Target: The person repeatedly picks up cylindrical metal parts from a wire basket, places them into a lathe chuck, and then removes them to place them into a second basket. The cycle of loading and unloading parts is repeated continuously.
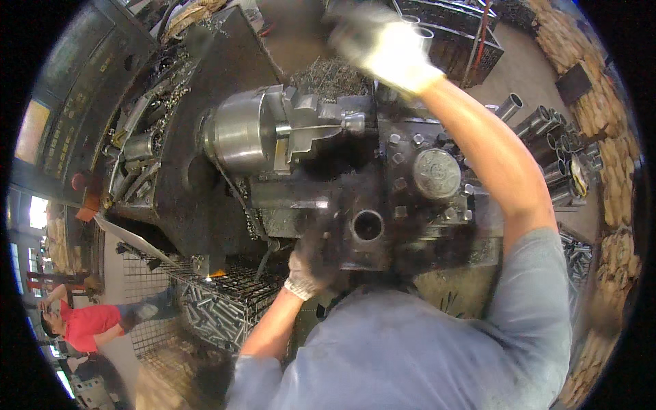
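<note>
My right hand [386, 49], in a pale glove with darkened fingers, reaches to the far side of the lathe and is smeared by motion. Behind it, ends of metal tubes [424, 33] show at a dark bin; whether the hand touches one I cannot tell. My left hand [311, 266], in a blackened glove with a white cuff, is low beside the lathe carriage [348, 254]; its fingers are lost in dark blur. Left of centre is the steel chuck [239, 131] with stepped jaws [311, 130]. To its right is the tool post with a round cap [437, 173].
Several metal tubes [547, 126] stand bunched at the right. A wire basket [236, 290] at lower left holds many short metal pieces [212, 316]. Metal shavings [331, 78] lie behind the chuck. A person in a red shirt [89, 322] is at far left.
</note>
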A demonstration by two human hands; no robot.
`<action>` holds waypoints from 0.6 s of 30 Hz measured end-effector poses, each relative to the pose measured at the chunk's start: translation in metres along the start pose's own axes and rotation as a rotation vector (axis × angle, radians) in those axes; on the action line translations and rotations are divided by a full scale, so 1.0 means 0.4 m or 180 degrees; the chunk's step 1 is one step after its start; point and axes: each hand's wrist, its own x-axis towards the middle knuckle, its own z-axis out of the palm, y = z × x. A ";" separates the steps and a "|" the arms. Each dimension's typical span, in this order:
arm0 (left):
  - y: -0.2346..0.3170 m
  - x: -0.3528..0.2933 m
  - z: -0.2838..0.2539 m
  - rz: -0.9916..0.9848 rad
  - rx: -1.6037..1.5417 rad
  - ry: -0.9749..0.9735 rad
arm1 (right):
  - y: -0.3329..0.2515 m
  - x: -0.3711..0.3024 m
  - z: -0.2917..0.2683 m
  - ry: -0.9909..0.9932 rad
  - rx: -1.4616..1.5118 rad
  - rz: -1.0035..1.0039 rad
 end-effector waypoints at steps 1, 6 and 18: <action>0.013 0.016 0.014 0.0174 0.0065 -0.0009 | 0.022 0.012 0.052 -0.1513 -0.0497 -0.0031; -0.014 0.037 -0.009 0.0377 0.0197 0.0150 | 0.328 -0.124 0.210 -0.3000 0.1232 -0.0423; -0.128 0.474 -0.221 0.0706 0.2077 0.1311 | 0.553 -0.223 0.198 -0.4315 -0.1645 -0.0809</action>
